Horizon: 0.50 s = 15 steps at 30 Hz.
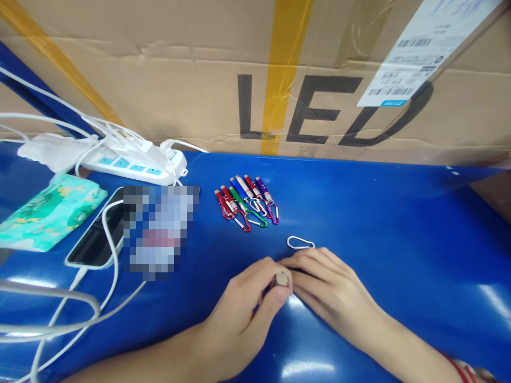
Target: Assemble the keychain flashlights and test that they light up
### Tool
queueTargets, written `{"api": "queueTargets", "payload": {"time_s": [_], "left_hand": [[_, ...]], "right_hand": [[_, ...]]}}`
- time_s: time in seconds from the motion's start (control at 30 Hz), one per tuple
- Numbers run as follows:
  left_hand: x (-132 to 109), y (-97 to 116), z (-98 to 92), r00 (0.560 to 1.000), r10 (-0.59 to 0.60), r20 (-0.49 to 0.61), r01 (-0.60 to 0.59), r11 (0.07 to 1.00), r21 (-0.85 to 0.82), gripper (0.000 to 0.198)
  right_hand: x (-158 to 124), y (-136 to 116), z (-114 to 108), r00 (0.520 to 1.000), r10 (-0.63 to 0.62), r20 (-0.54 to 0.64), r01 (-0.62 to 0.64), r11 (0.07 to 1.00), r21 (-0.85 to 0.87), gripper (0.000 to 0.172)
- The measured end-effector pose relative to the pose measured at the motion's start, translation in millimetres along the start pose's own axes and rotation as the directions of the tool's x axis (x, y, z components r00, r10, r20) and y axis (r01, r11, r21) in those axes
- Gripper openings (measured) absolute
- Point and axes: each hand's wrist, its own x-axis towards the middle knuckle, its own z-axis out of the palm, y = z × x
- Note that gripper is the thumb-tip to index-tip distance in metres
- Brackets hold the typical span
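Lower centre, left hand grips a grey metal cylinder, right hand alongside, hold unclear; taped brown cardboard box up top, contents hidden.

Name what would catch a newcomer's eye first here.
Probably the big black LED lettering on the cardboard box behind the blue table. Next, the colourful little cylinders with clips, lying side by side on the table. In front, the left hand grips a small cylinder, the right hand close beside it.
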Motion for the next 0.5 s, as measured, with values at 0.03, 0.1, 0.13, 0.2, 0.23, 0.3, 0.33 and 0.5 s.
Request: {"api": "queueTargets", "payload": {"time_s": [0.03, 0.1, 0.13, 0.2, 0.23, 0.3, 0.33, 0.5], "left_hand": [[-0.3, 0.1, -0.3, 1.0, 0.002, 0.015, -0.002, 1.0, -0.004, 0.024], [-1.1, 0.3, -1.0, 0.999, 0.002, 0.041, -0.001, 1.0, -0.023, 0.025], [-1.6, 0.5, -1.4, 0.999, -0.003, 0.054, 0.005, 1.0, -0.03, 0.025], [-2.4, 0.9, -1.9, 0.996, -0.024, 0.081, 0.026, 0.999, -0.03, 0.026], [-2.6, 1.3, -2.0, 0.995, -0.033, 0.091, 0.036, 0.999, -0.024, 0.026], [-2.6, 2.0, -2.3, 0.995, -0.046, 0.091, 0.047, 0.999, -0.008, 0.026], [-2.3, 2.3, -2.4, 0.995, -0.049, 0.085, 0.049, 0.999, -0.001, 0.027], [-0.3, 2.5, -2.8, 0.996, -0.07, 0.059, 0.07, 0.998, 0.008, 0.028]], "right_hand": [[-0.2, 0.2, 0.3, 1.0, 0.014, -0.007, -0.014, 1.0, 0.014, 0.015], [0.0, 0.4, 1.0, 0.998, 0.051, -0.029, -0.05, 0.997, 0.055, 0.015], [0.6, 0.5, 1.2, 0.996, 0.073, -0.041, -0.07, 0.994, 0.082, 0.016], [2.6, 0.4, 0.6, 0.991, 0.11, -0.07, -0.099, 0.984, 0.149, 0.015], [3.8, 0.0, -0.2, 0.988, 0.127, -0.085, -0.11, 0.978, 0.179, 0.013], [5.9, -1.5, -2.3, 0.98, 0.165, -0.114, -0.137, 0.966, 0.219, 0.01], [6.4, -2.5, -3.3, 0.973, 0.193, -0.127, -0.159, 0.958, 0.238, 0.009], [5.0, -7.0, -5.2, 0.927, 0.348, -0.141, -0.273, 0.883, 0.382, 0.006]]}}
